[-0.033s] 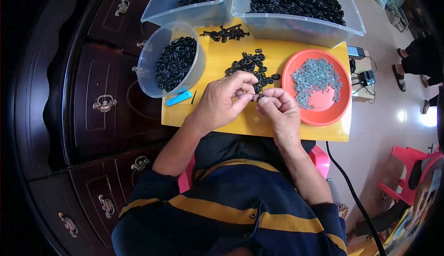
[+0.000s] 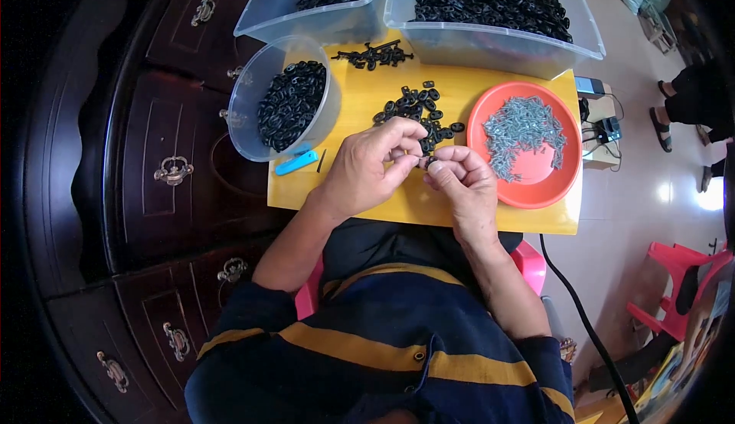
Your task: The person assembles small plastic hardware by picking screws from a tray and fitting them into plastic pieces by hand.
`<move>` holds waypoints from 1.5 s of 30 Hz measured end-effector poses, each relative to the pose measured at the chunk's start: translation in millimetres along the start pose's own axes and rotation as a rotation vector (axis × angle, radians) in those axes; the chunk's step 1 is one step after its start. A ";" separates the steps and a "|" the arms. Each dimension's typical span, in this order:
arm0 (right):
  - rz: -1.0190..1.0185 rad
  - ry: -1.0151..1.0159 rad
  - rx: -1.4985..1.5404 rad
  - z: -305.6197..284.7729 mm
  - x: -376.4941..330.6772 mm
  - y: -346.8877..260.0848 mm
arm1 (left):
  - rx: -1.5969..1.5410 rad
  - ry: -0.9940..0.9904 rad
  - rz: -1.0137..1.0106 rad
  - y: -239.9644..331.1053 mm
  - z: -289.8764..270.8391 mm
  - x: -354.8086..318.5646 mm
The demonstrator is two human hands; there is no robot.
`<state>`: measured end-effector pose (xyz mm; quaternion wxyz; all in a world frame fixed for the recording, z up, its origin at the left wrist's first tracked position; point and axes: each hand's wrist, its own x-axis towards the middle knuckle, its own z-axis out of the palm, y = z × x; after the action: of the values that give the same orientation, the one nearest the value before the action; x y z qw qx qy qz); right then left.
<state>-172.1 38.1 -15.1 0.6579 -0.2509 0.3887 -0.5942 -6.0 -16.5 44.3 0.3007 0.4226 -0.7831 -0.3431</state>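
Note:
My left hand is closed in a pinch, thumb against fingertips. Whatever lies between them is too small to make out. Close beside it, my right hand pinches a small black plastic piece, mostly covered by the thumb and fingers. The fingertips of both hands nearly meet over the yellow board. Just beyond them lies a loose pile of small black oval pieces with holes. To the right, an orange-red round plate holds many small silvery screws.
A clear round tub of black pieces stands at the left, with a light-blue tool beside it. Two clear bins of black parts stand at the back. Thin black parts lie before them. Dark drawers flank the left.

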 end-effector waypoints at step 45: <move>0.025 -0.005 -0.080 0.2 -1.1 3.8 | 0.286 -0.102 0.123 8.0 -7.3 -1.6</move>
<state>-169.7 39.9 -17.8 0.6558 -0.2738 0.4135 -0.5692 -3.4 -13.9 54.7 0.2179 0.3944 -0.8626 -0.2300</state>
